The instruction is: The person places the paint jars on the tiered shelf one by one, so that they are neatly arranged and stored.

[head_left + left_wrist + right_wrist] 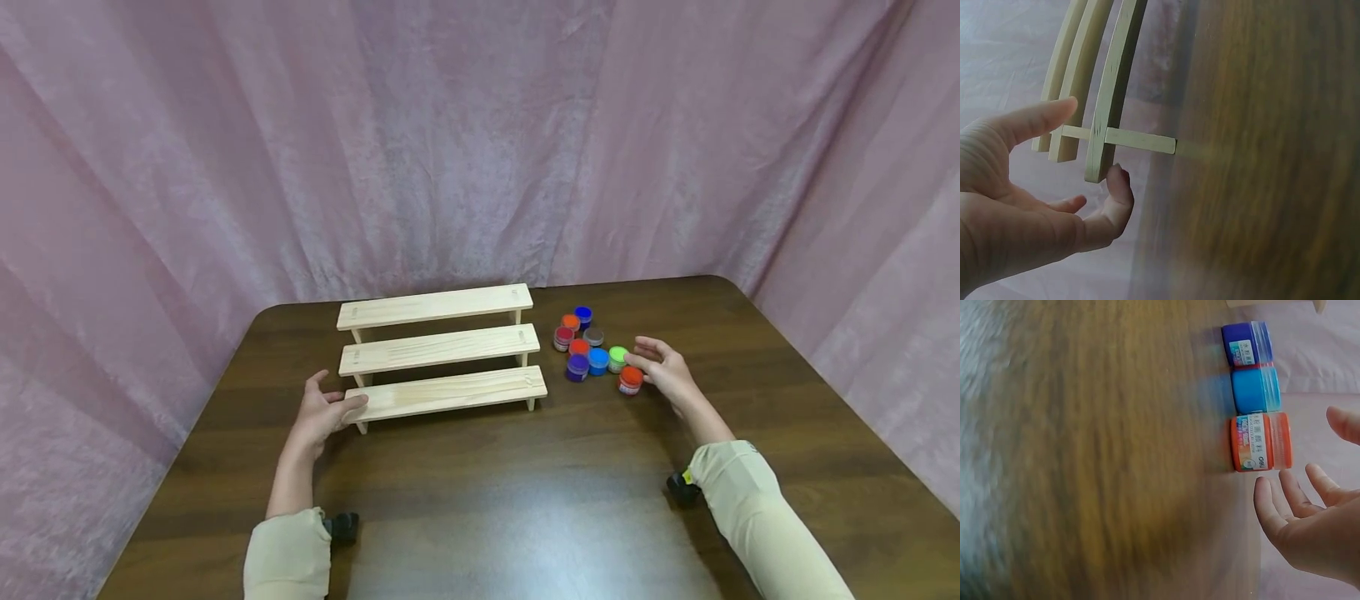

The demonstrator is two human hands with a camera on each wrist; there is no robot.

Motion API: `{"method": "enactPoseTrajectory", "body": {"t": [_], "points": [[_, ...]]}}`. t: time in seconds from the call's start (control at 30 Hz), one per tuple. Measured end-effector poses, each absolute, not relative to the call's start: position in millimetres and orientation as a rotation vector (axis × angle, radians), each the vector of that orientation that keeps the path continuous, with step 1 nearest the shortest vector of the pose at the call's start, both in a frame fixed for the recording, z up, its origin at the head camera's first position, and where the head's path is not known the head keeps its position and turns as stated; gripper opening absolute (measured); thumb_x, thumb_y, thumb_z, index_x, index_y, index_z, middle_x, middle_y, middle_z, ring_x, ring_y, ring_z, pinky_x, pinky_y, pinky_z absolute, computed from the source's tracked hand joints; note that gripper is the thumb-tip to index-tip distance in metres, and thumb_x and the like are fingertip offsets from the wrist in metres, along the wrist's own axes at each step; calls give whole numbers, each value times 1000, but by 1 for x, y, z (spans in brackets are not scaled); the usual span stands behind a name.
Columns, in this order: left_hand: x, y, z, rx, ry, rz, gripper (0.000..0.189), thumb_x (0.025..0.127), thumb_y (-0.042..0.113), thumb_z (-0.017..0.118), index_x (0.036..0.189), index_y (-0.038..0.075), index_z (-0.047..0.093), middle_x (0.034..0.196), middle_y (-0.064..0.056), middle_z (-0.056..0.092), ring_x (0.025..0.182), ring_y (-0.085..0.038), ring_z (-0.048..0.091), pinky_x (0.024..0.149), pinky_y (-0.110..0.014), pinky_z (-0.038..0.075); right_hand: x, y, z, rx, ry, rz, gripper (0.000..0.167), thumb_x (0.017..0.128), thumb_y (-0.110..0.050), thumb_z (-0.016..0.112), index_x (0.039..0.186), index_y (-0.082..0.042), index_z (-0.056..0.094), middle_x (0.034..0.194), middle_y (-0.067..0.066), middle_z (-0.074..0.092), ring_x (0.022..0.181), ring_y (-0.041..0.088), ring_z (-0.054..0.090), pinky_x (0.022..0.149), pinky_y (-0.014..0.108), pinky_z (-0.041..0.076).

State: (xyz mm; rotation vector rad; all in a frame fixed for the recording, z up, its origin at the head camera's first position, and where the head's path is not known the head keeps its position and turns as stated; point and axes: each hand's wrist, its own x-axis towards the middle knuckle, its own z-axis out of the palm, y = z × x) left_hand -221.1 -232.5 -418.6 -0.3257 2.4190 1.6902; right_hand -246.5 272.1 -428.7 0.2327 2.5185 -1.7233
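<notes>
My left hand (321, 417) is at the left end of the front board of a three-tier pale wooden shelf (450, 393). In the left wrist view, the thumb (1054, 115) stretches over the board's top side with a gap, while a bent finger (1121, 194) comes up close beneath its end. My right hand (670, 377) hovers beside the paint jars, fingers loosely spread and holding nothing. Nearest to it stand an orange-red paint jar (631, 381) and a green-lidded jar (617, 359). The right wrist view shows the orange-red jar just beyond the fingertips (1262, 487).
Behind these, a purple jar (577, 367), a light blue jar (597, 362) and several other paint jars cluster right of the shelf. Everything stands on a dark brown wooden table (480, 500). A pink curtain (465, 150) hangs along the table's back edge.
</notes>
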Motion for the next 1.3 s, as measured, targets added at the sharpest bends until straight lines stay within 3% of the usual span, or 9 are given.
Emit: {"method": "enactPoseTrajectory", "body": {"t": [0.13, 0.37, 0.53, 0.67, 0.77, 0.9, 1.07, 1.2, 1.3], "points": [[-220, -233, -421, -315, 2418, 1690, 90, 92, 16, 63, 154, 1, -1, 142, -35, 32, 94, -18, 57, 69, -19, 51, -247, 268, -432, 214, 2529, -1720, 67, 98, -24, 56, 151, 2, 26, 152, 27, 34, 135, 35, 40, 86, 17, 43], [-219, -241, -423, -272, 2394, 1681, 87, 92, 10, 63, 154, -3, 3, 138, -34, 36, 81, -10, 57, 66, -20, 51, -248, 260, -436, 231, 2480, -1748, 70, 95, -19, 60, 151, 3, 24, 152, 28, 33, 139, 37, 36, 81, 7, 39], [-221, -246, -423, -225, 2396, 1651, 87, 92, 8, 63, 153, -6, 4, 136, -35, 39, 85, -11, 59, 69, -21, 53, -246, 257, -438, 254, 2441, -1732, 77, 94, -16, 61, 153, 4, 16, 153, 29, 31, 141, 38, 34, 103, 25, 43], [-225, -246, -426, -205, 2387, 1651, 81, 91, 8, 64, 152, -6, 12, 130, -31, 47, 83, -9, 60, 72, -22, 54, -244, 259, -439, 295, 2437, -1722, 82, 92, -13, 63, 153, 5, 12, 153, 30, 30, 142, 39, 33, 117, 42, 33], [-228, -245, -427, -195, 2373, 1666, 76, 91, 8, 65, 151, -5, 19, 121, -24, 53, 81, -8, 61, 73, -22, 54, -242, 261, -440, 317, 2446, -1699, 81, 91, -12, 64, 152, 7, 14, 154, 29, 29, 142, 39, 33, 112, 32, 37], [-230, -244, -427, -189, 2364, 1668, 71, 91, 7, 65, 149, -5, 25, 111, -14, 58, 78, -7, 60, 71, -22, 53, -240, 263, -442, 313, 2457, -1676, 76, 89, -10, 65, 149, 9, 22, 152, 30, 31, 139, 39, 35, 88, 9, 40], [-230, -244, -425, -185, 2370, 1652, 65, 92, 9, 64, 146, -5, 30, 102, -8, 58, 75, -6, 58, 66, -20, 53, -238, 265, -445, 290, 2491, -1636, 71, 86, -7, 68, 144, 9, 31, 140, 29, 43, 118, 23, 52, 76, 4, 40], [-231, -243, -426, -181, 2354, 1660, 65, 92, 9, 63, 146, -6, 30, 97, -4, 57, 72, -6, 57, 62, -18, 53, -237, 269, -446, 293, 2518, -1609, 66, 85, -9, 70, 140, 9, 38, 114, 8, 62, 89, -2, 55, 76, 7, 42], [-231, -243, -428, -188, 2340, 1673, 64, 92, 8, 63, 146, -7, 30, 92, -1, 57, 71, -5, 55, 60, -17, 53, -237, 270, -446, 310, 2518, -1592, 64, 85, -13, 71, 139, 7, 41, 104, -4, 63, 83, -6, 52, 80, 13, 42]]}}
